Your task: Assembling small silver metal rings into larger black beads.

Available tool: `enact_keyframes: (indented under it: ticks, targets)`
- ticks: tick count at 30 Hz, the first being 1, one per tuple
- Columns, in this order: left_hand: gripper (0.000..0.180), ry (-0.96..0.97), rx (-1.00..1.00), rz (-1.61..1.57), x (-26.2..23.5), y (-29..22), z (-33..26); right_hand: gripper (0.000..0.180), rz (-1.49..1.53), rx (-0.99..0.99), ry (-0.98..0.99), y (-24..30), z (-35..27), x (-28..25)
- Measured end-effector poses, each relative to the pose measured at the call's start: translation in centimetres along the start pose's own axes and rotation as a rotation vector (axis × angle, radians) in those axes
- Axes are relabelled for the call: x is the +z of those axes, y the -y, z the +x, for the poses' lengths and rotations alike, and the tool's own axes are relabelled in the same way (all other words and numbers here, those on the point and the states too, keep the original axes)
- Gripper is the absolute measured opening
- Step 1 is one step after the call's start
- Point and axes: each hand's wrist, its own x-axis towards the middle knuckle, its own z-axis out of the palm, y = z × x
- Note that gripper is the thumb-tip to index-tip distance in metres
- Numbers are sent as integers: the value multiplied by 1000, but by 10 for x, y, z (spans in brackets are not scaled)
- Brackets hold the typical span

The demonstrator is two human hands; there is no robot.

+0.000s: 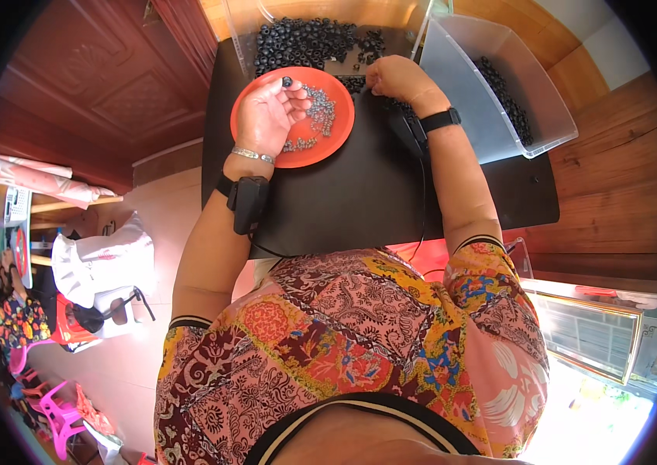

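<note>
My left hand (pixel 265 118) is over the red plate (pixel 339 138), palm turned up and fingers curled. A small round black piece (pixel 287 81), knob-like, is pinched at the tip of its thumb. Small silvery metal pieces (pixel 321 111) lie scattered on the plate, too small to name. My right hand (pixel 400 80) is to the right of the plate, beside a cluster of small black parts (pixel 352 83). Its fingers are drawn together in a pinch, and what they hold, if anything, is hidden.
A heap of round black pieces (pixel 305 43) fills a clear bin behind the plate. To the right, a translucent bin (pixel 549 139) holds more black parts (pixel 505 101). Everything is on a dark table (pixel 321 213). Cables run down from both wristbands. A person in patterned clothing sits far left.
</note>
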Motion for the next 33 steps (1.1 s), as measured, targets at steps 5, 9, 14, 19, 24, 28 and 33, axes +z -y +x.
enact_keyframes:
  ticks: [5,9,14,19,24,28,33]
  targets:
    - [26,17,-3,7,-1,1,0,11,-83,-5,-26,-3,2,5]
    - [26,16,-8,0,1,2,-1,10,-157,1,-76,0,0,8]
    - [25,10,-7,11,-1,2,0,12,-181,-8,-50,-2,2,9]
    - [25,11,-12,15,-1,4,0,15,101,-46,-131,0,5,11]
    - [25,15,-26,3,-1,6,1,14,765,-91,-161,47,7,0]
    - [26,54,15,-84,-2,10,3,13,1058,-246,-60,83,6,8]
    - [26,75,58,-186,-5,10,5,9,1177,-171,-134,99,3,16]
